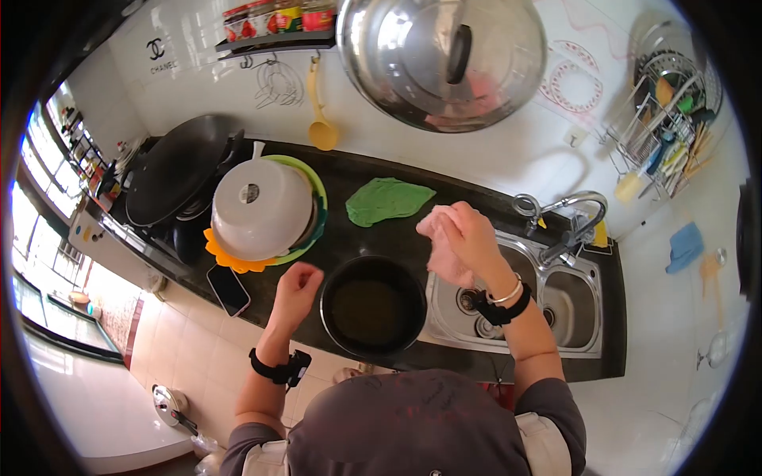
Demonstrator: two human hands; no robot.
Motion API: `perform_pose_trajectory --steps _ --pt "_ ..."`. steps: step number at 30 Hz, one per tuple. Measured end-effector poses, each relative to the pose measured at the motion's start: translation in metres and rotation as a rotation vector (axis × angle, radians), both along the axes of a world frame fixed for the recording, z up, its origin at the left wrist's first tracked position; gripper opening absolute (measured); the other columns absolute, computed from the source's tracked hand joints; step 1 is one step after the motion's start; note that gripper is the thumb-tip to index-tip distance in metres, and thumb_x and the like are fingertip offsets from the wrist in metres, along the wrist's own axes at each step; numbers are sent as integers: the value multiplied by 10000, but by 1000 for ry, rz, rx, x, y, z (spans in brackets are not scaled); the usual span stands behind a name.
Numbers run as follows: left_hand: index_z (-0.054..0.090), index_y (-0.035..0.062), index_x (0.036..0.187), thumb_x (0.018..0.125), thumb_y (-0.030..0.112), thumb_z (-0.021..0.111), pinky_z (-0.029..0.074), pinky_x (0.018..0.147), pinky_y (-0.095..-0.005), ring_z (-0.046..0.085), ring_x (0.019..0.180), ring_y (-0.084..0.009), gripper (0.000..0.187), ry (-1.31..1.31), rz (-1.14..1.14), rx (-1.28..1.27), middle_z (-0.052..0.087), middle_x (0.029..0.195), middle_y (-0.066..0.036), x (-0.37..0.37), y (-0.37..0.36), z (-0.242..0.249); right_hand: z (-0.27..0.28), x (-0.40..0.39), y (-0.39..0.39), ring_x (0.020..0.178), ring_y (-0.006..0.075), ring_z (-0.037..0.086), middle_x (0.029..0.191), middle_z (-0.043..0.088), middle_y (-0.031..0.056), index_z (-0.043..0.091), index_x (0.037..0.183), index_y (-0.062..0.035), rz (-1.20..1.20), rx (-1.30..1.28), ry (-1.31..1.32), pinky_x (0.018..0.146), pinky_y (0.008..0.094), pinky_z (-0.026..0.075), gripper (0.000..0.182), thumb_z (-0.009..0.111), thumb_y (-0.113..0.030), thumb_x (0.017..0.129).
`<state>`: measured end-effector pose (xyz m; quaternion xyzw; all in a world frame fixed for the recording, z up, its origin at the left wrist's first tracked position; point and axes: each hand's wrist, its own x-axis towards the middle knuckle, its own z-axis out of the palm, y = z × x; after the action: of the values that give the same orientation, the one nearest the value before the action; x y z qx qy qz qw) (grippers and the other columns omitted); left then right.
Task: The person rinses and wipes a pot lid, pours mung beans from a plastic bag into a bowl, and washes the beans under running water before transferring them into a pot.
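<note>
My right hand (468,238) is closed on a pink cloth (448,258), which hangs from it over the left edge of the steel sink (508,337). My left hand (300,283) has its fingers curled together, just left of a black pot (373,305) on the dark counter; what it holds, if anything, is too small to tell. Dark liquid seems to lie in the pot. Behind the pot a green cloth (387,201) is spread on the counter.
Stacked bowls (262,208), a black wok (178,170) and a phone (228,290) are on the left. A large steel lid (444,59) and a yellow ladle (321,131) hang on the wall. The faucet (571,230) stands behind the sink, below a utensil rack (659,143).
</note>
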<state>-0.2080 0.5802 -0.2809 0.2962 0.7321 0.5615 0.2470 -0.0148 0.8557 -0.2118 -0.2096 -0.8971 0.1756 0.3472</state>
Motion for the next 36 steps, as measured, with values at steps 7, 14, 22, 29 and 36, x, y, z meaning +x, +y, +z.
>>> perform_pose_trajectory --steps 7,14,22,29,36 --pt "292 144 1409 960 315 467 335 1016 -380 315 1303 -207 511 -374 -471 261 358 1396 -143 137 164 62 40 61 -16 778 99 543 833 602 50 576 913 -6 46 -493 536 694 247 453 181 568 -183 879" --pt "322 182 1312 888 245 597 465 875 -453 529 1077 -243 510 -798 -361 445 511 1151 -101 237 237 75 -40 174 7 938 162 558 1028 575 66 517 1054 -36 221 -1000 955 823 313 461 252 508 -223 886" --pt "535 61 961 767 126 699 464 588 -295 562 682 -151 262 163 -441 635 565 773 -38 336 278 40 -35 232 40 750 143 552 824 570 45 533 831 -128 888 -1644 1139 671 306 467 181 536 -292 907" --pt "569 44 895 830 176 652 520 637 -369 602 720 -195 169 -1266 -628 261 599 828 -62 324 298 36 -68 249 69 872 146 529 886 541 63 455 895 -46 119 -737 889 743 289 433 101 550 -72 876" --pt "603 133 853 793 365 693 361 933 -478 513 1098 -303 256 436 -486 466 645 1063 -99 343 330 -7 -121 245 119 1256 337 412 1353 450 124 338 1374 -149 621 -1875 862 966 667 280 692 546 -548 849"
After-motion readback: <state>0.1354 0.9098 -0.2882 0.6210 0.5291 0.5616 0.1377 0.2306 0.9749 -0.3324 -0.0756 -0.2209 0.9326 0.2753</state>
